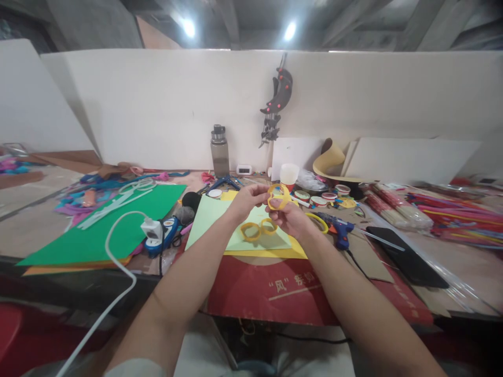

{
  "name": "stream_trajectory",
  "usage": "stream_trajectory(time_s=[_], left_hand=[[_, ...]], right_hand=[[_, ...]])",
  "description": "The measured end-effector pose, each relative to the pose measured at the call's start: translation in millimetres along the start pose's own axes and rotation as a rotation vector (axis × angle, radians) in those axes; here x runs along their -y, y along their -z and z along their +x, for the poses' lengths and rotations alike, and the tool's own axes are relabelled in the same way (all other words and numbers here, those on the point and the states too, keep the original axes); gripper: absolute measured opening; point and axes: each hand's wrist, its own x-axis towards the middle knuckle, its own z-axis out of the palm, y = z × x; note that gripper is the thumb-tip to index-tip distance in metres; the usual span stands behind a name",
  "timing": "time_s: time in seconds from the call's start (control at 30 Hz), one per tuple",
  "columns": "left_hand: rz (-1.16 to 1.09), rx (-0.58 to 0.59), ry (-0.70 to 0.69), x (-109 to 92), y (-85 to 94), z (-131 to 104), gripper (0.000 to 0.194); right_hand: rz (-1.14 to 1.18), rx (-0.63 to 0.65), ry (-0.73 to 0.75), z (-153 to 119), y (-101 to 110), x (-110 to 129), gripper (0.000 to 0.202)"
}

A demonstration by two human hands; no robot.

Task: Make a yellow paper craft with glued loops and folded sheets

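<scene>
Between both hands, above the pale green sheet (212, 220), is a looped yellow strip (280, 199), perhaps paper or felt. My left hand (249, 201) pinches its left side between thumb and fingers. From the right and below, my right hand (291, 215) has its fingers closed round the loop. Just beneath the hands, two joined yellow rings (251, 232) rest on the green sheet. A larger yellow ring (317, 222) lies right of my right wrist, partly hidden by it. Beside that sits a blue glue gun (342, 233).
A power strip (161, 235) with a white plug and cable is at left, by a green sheet (118, 225). A bottle (220, 152) and paper cup (288, 174) stand at the back. At right lie a black phone (406, 256) and colourful pipe cleaners (459, 214).
</scene>
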Motion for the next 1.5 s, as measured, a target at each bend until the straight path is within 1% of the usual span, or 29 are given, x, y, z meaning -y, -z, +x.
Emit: stream_trajectory(time_s=[0.13,0.2,0.27,0.33,0.43,0.6,0.73,0.83,0.9,1.0,1.07,1.13,1.23,1.33,1.43,1.5], left_hand=[[-0.064,-0.058,0.010,6,1.5,3,0.031],[-0.130,-0.106,0.054,7,3.3,4,0.031],[-0.196,-0.140,0.129,6,5.1,5,0.032],[-0.225,-0.134,0.197,4,6.4,5,0.038],[-0.196,-0.111,0.193,5,8.4,5,0.041],[-0.154,-0.076,0.109,10,13.7,5,0.035],[-0.164,-0.021,0.032,8,13.9,6,0.038],[-0.119,-0.006,-0.036,7,11.0,7,0.039],[-0.085,-0.003,-0.067,8,9.6,7,0.036],[-0.023,0.021,-0.076,12,9.9,8,0.031],[0.012,0.041,-0.069,14,11.3,8,0.030],[0.022,0.059,-0.055,14,12.5,8,0.032],[0.003,0.082,-0.011,12,12.9,8,0.037],[-0.024,0.047,-0.017,9,11.5,7,0.036],[-0.052,0.005,-0.052,7,10.4,6,0.036],[-0.084,-0.016,-0.050,6,10.9,6,0.037]], right_hand=[[0.035,-0.017,-0.011,2,2,-3,0.025],[0.025,-0.077,0.019,4,4,-5,0.028],[0.010,-0.163,0.070,7,7,-6,0.033],[0.003,-0.243,0.131,10,11,-7,0.036],[-0.004,-0.303,0.192,13,15,-8,0.040],[-0.084,-0.278,0.254,15,19,-12,0.044],[-0.123,-0.270,0.340,17,21,-13,0.044],[-0.111,-0.322,0.396,18,23,-13,0.046],[-0.106,-0.370,0.413,19,24,-13,0.041],[-0.108,-0.392,0.424,20,26,-12,0.035],[-0.144,-0.381,0.446,21,27,-13,0.038],[-0.211,-0.362,0.471,22,28,-14,0.043],[-0.267,-0.330,0.479,24,30,-16,0.038],[-0.255,-0.329,0.487,25,30,-17,0.034],[-0.245,-0.323,0.472,25,28,-16,0.037],[-0.235,-0.307,0.443,24,26,-15,0.039]])
